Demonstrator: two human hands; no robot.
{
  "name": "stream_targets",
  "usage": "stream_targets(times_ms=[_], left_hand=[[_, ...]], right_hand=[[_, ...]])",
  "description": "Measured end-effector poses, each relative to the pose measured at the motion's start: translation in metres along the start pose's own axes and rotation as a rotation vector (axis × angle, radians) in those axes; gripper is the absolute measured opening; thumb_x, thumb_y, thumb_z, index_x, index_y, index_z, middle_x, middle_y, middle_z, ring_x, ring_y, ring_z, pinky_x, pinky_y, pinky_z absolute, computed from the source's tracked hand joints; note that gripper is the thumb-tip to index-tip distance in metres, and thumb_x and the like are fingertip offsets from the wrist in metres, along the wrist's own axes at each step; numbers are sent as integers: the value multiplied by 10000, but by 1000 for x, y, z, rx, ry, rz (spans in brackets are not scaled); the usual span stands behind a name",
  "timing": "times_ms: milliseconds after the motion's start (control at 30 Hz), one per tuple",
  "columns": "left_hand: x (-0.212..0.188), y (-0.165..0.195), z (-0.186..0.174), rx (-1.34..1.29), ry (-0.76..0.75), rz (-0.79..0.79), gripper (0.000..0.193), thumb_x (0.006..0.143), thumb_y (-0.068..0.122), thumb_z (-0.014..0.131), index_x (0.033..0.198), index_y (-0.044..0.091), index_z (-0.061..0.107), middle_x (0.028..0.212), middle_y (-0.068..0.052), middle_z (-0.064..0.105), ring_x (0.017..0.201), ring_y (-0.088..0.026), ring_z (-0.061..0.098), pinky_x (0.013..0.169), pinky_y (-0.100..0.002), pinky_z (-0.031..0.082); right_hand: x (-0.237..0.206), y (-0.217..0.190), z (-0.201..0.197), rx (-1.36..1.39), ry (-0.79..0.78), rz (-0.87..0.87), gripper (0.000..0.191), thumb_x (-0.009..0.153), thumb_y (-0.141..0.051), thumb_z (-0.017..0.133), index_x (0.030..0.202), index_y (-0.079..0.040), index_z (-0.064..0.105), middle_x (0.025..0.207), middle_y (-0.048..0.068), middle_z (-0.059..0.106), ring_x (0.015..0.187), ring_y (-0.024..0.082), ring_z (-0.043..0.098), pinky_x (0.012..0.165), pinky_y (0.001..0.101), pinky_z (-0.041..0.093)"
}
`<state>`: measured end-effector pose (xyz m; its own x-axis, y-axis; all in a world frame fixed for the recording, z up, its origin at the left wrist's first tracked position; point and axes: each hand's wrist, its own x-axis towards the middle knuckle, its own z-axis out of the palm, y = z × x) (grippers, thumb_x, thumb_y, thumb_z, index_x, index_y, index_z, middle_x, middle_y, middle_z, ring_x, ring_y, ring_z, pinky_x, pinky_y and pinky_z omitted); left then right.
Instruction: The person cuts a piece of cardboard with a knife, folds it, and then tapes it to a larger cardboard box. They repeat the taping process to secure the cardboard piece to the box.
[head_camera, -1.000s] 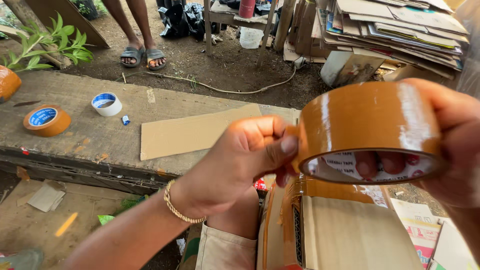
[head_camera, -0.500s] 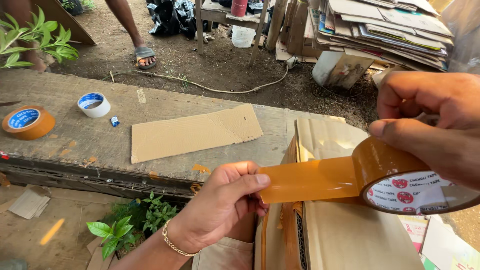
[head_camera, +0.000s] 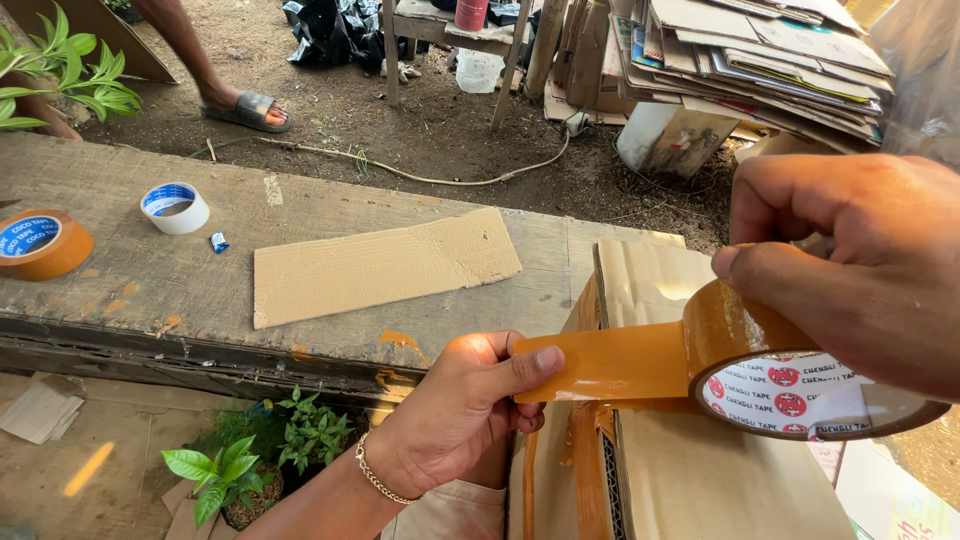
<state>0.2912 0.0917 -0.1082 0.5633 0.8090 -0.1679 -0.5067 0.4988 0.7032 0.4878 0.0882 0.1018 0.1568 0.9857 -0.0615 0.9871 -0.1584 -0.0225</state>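
1. Right hand (head_camera: 860, 260) clamps the brown tape roll (head_camera: 800, 370) from above, fingers curled over its rim, thumb hidden; the roll hangs at the right side of the view above the cardboard box (head_camera: 680, 470).
2. Left hand (head_camera: 465, 410) pinches the free end of the tape strip (head_camera: 605, 362), thumb flat on top, fingers tucked beneath.
3. The strip runs roughly level, long axis left to right, from the pinch to the roll; the roll's open core faces down toward the camera.
4. The box's ribbed top edge sits just under the strip, with brown tape already running down its near corner.
5. The box touches the near edge of the wooden desk (head_camera: 130, 290); a flat cardboard sheet (head_camera: 385, 265) lies to the left, well apart from both hands.
6. Farther left, a white tape roll (head_camera: 176, 208) and an orange tape roll (head_camera: 40, 245) sit on the desk, with open board between them and the sheet.
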Motion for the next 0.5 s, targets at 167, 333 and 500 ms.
stream_targets(times_ms=[167,333,500], left_hand=[[3,-3,-6,15,-13,-19,295,887,252,798,902,19,616,807,-49,624,671,-116,550,633,-267,493],[9,-15,-7,64,1,-68,305,886,290,788,883,46,605,770,-31,614,638,-117,558,609,-269,498],[20,-32,-10,175,5,-97,320,905,366,752,879,64,651,739,5,595,637,-82,544,595,-234,464]], right_hand=[[-1,-7,0,-28,-15,12,216,950,-244,716,871,-55,649,714,91,658,603,165,686,588,327,577],[8,8,9,14,-6,-1,209,948,-216,713,865,-39,639,699,89,648,591,159,654,544,323,571],[20,40,27,209,78,-154,226,947,-218,747,884,-68,591,682,98,611,553,167,599,467,341,529]])
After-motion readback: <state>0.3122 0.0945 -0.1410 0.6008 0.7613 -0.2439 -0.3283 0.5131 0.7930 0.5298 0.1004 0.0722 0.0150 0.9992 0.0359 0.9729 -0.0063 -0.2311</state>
